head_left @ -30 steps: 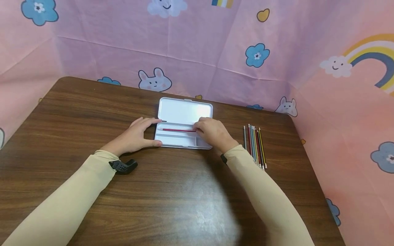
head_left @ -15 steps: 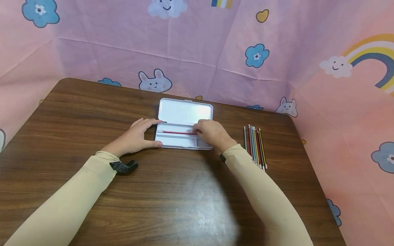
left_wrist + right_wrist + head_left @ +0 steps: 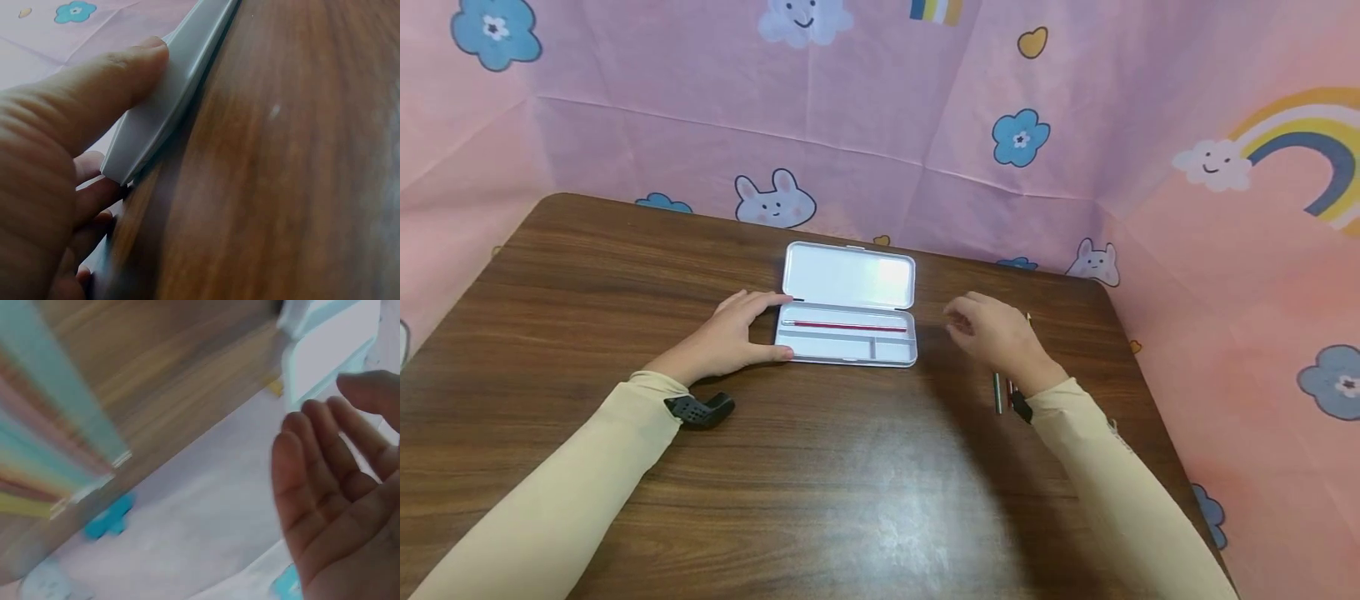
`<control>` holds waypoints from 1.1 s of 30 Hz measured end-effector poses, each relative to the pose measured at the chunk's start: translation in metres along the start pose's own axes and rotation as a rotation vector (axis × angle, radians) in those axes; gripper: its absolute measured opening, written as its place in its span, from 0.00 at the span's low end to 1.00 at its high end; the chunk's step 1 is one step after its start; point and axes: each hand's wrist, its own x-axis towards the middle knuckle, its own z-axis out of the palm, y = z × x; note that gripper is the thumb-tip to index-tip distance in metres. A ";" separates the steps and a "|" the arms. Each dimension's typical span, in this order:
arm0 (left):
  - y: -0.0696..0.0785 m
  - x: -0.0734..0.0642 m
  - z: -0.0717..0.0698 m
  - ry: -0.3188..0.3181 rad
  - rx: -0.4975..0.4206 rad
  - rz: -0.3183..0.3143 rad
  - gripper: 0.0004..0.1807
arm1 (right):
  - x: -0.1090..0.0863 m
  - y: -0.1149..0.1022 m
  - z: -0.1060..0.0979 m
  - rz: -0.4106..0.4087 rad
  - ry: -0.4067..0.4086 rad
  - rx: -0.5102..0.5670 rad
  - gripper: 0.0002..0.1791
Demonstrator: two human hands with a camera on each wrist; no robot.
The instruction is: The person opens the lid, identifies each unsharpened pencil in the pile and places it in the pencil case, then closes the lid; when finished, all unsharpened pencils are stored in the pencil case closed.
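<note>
A white pencil case [image 3: 848, 277] lies with its lid raised on the brown table. One red pencil [image 3: 850, 326] lies along its rear compartment. My left hand [image 3: 722, 337] holds the case's left end, thumb at the front edge and fingers toward the back; the left wrist view has the thumb against the side of the case [image 3: 178, 75]. To the right of the case, my right hand [image 3: 996, 337] is in the air, fingers loosely bent, with nothing in them. Below and behind it are several pencils [image 3: 997, 393], mostly hidden by hand and wrist; they appear blurred in the right wrist view [image 3: 81, 406].
The front of the case has a long compartment [image 3: 827, 346] and a small one [image 3: 895, 350] at the right. A patterned pink cloth [image 3: 865, 108] hangs behind the table [image 3: 820, 467] and along its right side.
My right hand has let go of the red pencil inside the case and moved right, toward the loose pencils. The left hand has stayed on the case.
</note>
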 end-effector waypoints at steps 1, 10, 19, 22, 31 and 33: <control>0.000 0.000 0.000 -0.002 0.000 -0.002 0.50 | -0.009 0.010 -0.003 0.036 -0.010 0.004 0.11; 0.001 -0.002 -0.003 0.001 -0.005 0.000 0.50 | -0.061 0.055 0.011 0.199 -0.156 0.028 0.10; -0.002 0.002 0.000 0.005 0.014 0.027 0.50 | -0.066 0.059 0.026 0.234 -0.124 0.058 0.08; -0.002 0.003 0.000 0.000 0.018 0.029 0.50 | -0.064 0.058 0.028 0.252 -0.126 0.081 0.09; 0.000 0.002 0.000 -0.005 0.015 0.010 0.51 | -0.059 0.050 0.033 0.279 -0.135 0.158 0.11; 0.000 0.001 0.000 -0.003 0.013 0.009 0.50 | -0.058 0.048 0.034 0.280 -0.128 0.158 0.11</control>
